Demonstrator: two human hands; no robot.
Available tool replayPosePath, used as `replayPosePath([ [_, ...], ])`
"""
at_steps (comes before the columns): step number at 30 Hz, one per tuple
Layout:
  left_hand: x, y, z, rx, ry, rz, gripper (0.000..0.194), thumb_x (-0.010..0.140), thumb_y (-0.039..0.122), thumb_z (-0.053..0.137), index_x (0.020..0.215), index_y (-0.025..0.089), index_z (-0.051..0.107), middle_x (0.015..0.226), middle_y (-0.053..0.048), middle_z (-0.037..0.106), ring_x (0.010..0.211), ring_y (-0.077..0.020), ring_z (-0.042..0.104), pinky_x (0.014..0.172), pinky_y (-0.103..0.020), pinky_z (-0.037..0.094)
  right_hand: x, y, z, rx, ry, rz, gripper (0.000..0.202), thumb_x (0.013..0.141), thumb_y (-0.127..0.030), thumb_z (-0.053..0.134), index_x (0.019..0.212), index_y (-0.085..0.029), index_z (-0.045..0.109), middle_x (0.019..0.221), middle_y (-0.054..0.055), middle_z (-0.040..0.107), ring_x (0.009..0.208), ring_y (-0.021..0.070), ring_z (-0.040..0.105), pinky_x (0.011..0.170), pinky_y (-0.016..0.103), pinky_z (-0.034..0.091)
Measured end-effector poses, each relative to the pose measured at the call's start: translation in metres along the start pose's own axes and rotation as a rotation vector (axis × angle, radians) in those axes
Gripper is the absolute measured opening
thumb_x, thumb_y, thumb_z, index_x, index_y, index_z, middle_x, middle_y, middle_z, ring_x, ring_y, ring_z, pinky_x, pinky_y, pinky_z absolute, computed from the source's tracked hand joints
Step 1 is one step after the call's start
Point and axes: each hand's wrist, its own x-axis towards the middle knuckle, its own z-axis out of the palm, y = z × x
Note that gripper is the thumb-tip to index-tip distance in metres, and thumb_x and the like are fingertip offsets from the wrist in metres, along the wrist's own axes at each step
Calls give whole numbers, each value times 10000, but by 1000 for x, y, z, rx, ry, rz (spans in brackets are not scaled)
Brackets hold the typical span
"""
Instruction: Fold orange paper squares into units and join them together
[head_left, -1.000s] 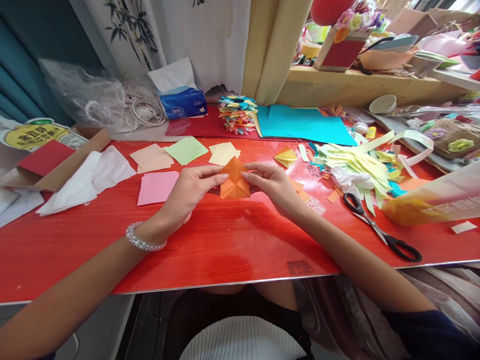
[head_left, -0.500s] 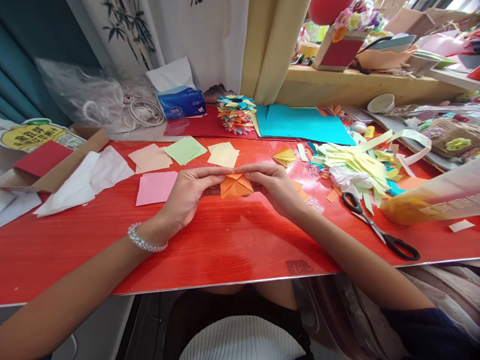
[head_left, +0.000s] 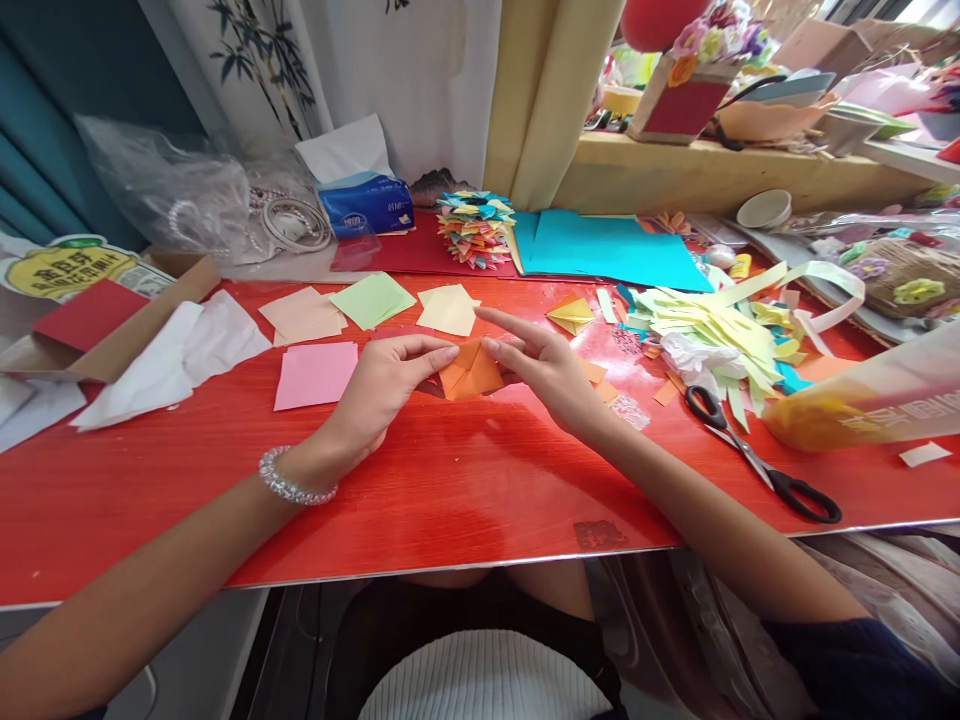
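The left hand [head_left: 375, 395] has its thumb and a finger closed on the left edge of a folded piece of orange paper [head_left: 471, 372], and the right hand [head_left: 551, 380] pinches the opposite edge between thumb and fingers, with its index finger [head_left: 504, 320] stretched out free over the top. The paper sits between the two hands, above the middle of the red table [head_left: 450, 500]; I can't tell whether it touches the tabletop. Just beyond the left hand lies a pink stack of paper squares [head_left: 315, 375], and farther back are peach sheets [head_left: 304, 316], green sheets [head_left: 373, 301] and cream sheets [head_left: 448, 309]. A yellow folded piece [head_left: 573, 315] rests past the right hand. Over on the right, black-handled scissors [head_left: 761, 465] lie near a heap of pale paper strips [head_left: 712, 325]. A spiky, many-coloured paper piece [head_left: 476, 230] stands at the back, beside some blue sheets [head_left: 615, 250].
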Motion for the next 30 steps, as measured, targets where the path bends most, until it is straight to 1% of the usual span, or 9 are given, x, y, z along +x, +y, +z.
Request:
replayPosePath([
  [1, 0, -1, 0, -6, 24, 9, 269, 766, 406, 659, 859, 159, 711, 868, -53, 701, 774, -152, 611, 650, -237, 489, 0, 0, 1, 40, -13, 41, 371, 844, -410, 578, 1134, -185, 639, 757, 7, 667, 687, 129, 646, 651, 280, 565],
  [3, 1, -2, -1, -8, 72, 24, 262, 766, 406, 656, 837, 160, 706, 837, -46, 695, 736, -139, 601, 635, -232, 485, 0, -1, 2, 88, -76, 127, 378, 821, -456, 602, 1034, -150, 665, 761, 33, 680, 659, 134, 667, 647, 274, 573],
  [5, 2, -3, -1, -1, 96, 29, 263, 769, 407, 648, 831, 157, 698, 832, -47, 688, 730, -139, 599, 630, -234, 484, 0, -2, 3, 90, -135, 201, 313, 781, -427, 663, 890, -134, 675, 754, 52, 696, 657, 136, 679, 660, 257, 571],
  [7, 2, -2, -1, 8, 78, 17, 257, 767, 398, 646, 840, 156, 691, 854, -52, 680, 762, -150, 601, 631, -238, 487, 0, -1, 3, 78, -143, 230, 247, 762, -370, 697, 819, -133, 658, 711, 48, 696, 641, 131, 677, 661, 252, 567],
  [16, 6, 5, -6, 83, -125, -135, 177, 716, 326, 693, 708, 155, 651, 731, -22, 630, 699, -124, 567, 616, -234, 457, 3, 1, -2, 34, -31, 81, 190, 784, -322, 670, 790, -135, 643, 682, 6, 630, 575, 84, 582, 558, 214, 504],
  [21, 5, 6, -2, 120, -194, -171, 217, 696, 360, 708, 675, 156, 639, 699, -25, 627, 673, -129, 557, 604, -243, 430, 4, 1, -3, -19, -40, 71, 197, 780, -332, 656, 788, -136, 649, 640, -10, 584, 536, 70, 494, 491, 209, 414],
  [26, 2, 3, 1, 121, -137, -124, 272, 714, 416, 699, 661, 156, 636, 667, -6, 593, 615, -107, 511, 600, -241, 407, 4, 0, -3, -63, -40, 69, 215, 772, -342, 668, 826, -135, 646, 611, -18, 561, 507, 67, 470, 473, 214, 395],
  [28, 1, 2, 1, 93, -101, -116, 278, 725, 420, 693, 660, 154, 644, 651, -3, 588, 598, -103, 503, 609, -248, 410, 4, -1, -2, -42, -29, 102, 245, 767, -379, 676, 804, -143, 622, 596, -19, 561, 506, 76, 514, 467, 211, 417],
  [30, 1, 0, 1, 67, -75, -109, 278, 740, 414, 684, 659, 150, 649, 643, -3, 584, 591, -102, 498, 611, -251, 411, 3, -3, -1, -33, -60, 186, 284, 731, -407, 710, 739, -148, 592, 592, -7, 583, 521, 98, 578, 471, 216, 458],
])
